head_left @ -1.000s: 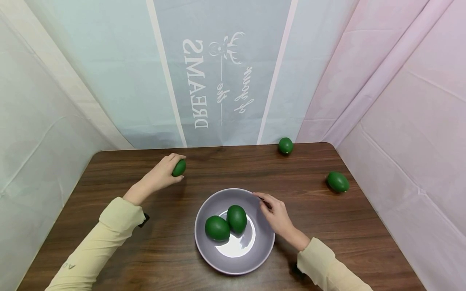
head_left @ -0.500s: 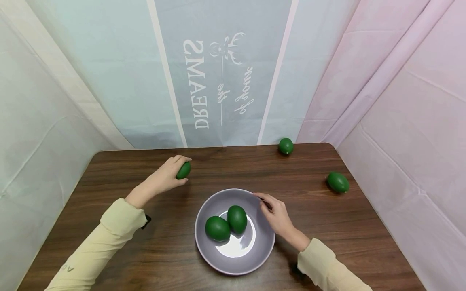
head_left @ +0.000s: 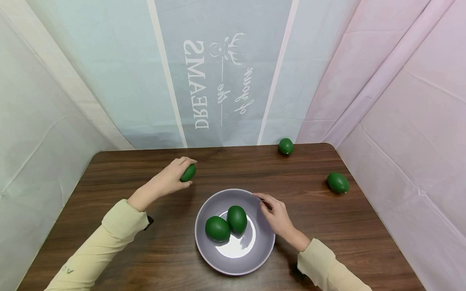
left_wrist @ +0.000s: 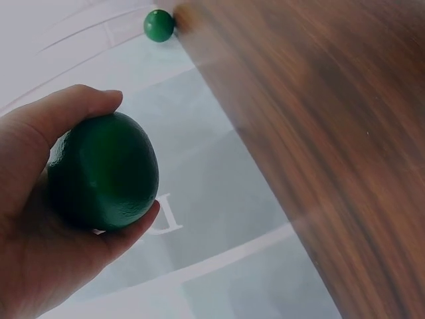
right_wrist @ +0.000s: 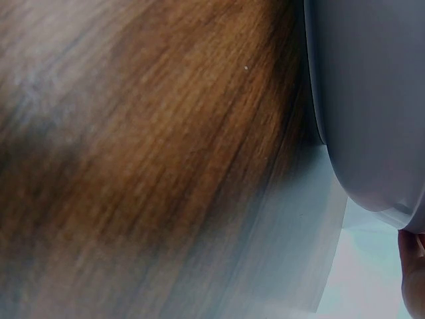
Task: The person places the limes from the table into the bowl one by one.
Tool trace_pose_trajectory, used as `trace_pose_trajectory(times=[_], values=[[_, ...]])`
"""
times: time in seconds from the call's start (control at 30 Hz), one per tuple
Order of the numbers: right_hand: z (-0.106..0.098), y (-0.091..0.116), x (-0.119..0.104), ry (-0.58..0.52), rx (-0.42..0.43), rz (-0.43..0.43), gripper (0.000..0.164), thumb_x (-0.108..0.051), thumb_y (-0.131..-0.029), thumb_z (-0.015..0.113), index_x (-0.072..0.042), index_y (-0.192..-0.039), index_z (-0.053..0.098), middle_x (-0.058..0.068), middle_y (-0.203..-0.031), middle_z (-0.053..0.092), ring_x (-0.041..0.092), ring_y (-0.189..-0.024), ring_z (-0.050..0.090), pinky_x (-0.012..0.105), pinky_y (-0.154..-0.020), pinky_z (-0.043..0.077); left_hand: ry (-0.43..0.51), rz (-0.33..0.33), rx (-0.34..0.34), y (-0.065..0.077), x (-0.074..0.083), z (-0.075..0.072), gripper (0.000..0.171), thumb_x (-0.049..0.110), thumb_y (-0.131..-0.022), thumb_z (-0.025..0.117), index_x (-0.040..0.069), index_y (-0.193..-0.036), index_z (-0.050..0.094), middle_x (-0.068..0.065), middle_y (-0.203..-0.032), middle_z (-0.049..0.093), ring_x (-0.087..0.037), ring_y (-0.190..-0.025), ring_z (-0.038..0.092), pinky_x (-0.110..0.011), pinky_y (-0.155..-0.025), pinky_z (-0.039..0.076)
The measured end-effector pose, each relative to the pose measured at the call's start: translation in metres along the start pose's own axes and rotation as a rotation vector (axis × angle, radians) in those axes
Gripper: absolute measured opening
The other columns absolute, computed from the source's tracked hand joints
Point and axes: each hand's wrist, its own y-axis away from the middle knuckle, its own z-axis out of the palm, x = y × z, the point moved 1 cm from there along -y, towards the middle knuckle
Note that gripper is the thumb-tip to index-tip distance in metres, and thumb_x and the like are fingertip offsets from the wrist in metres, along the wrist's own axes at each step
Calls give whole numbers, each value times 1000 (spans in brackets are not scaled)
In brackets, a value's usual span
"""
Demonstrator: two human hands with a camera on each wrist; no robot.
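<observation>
My left hand [head_left: 168, 180] grips a green lime [head_left: 188, 173] over the back left part of the table. In the left wrist view, thumb and fingers curl round this lime [left_wrist: 106, 173] from both sides. A grey-purple bowl [head_left: 263, 238] stands at the front middle, with two limes lying against each other inside, one at the left [head_left: 217, 228] and the other [head_left: 237, 219] nearer the centre. At the bowl's right rim, my right hand [head_left: 278, 216] pinches the edge. The right wrist view has the bowl's outer wall [right_wrist: 378, 86] and a fingertip [right_wrist: 413, 266] at its rim.
One lime [head_left: 285, 146] sits at the table's back edge, right of the middle. Another lime [head_left: 338, 182] lies near the right edge. The dark wooden table [head_left: 153, 250] is bounded by pale cloth walls [head_left: 407, 161] at the sides and a printed cloth [head_left: 145, 101] behind.
My left hand has moved a little to the right and towards the bowl, carrying the lime. The right hand, the bowl and the other limes have stayed put.
</observation>
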Motion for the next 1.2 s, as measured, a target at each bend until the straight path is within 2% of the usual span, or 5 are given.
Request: trace_pose_trajectory(times=[0.33, 0.57, 0.73, 0.97, 1.2], values=[[0, 0, 0, -4, -4, 8, 31, 19, -78, 54, 5, -103, 65, 18, -100, 65, 31, -91, 62, 24, -77, 51, 5, 47, 13, 0, 8, 1, 55, 9, -76, 69, -1, -125, 45, -17, -119, 48, -32, -104, 47, -42, -82, 45], [0, 0, -1, 0, -5, 16, 31, 20, -78, 54, 5, -102, 65, 19, -99, 65, 32, -90, 63, 34, -72, 53, 18, 63, 16, -3, 15, 2, 56, 8, -75, 69, -2, -125, 46, -16, -120, 48, -31, -106, 46, -42, -85, 44], [1, 1, 4, 5, -1, 14, 32, 19, -78, 54, 4, -103, 65, 17, -100, 65, 30, -89, 63, 30, -71, 53, 17, 75, 11, -4, 20, 2, 56, 8, -75, 69, -2, -125, 46, -16, -120, 47, -30, -105, 46, -41, -84, 44], [0, 0, 0, -2, 1, 16, 31, 19, -78, 53, 5, -103, 65, 19, -99, 65, 32, -89, 63, 40, -71, 53, -2, 110, 13, -5, 27, 4, 56, 8, -74, 70, -1, -124, 47, -15, -119, 48, -30, -104, 46, -41, -84, 45], [-1, 1, 0, 2, -5, 20, 30, 19, -78, 54, 5, -103, 65, 19, -100, 65, 31, -89, 63, 38, -72, 53, 1, 125, -8, -3, 35, 7, 57, 9, -75, 71, 1, -125, 46, -14, -119, 48, -29, -105, 47, -40, -83, 46]])
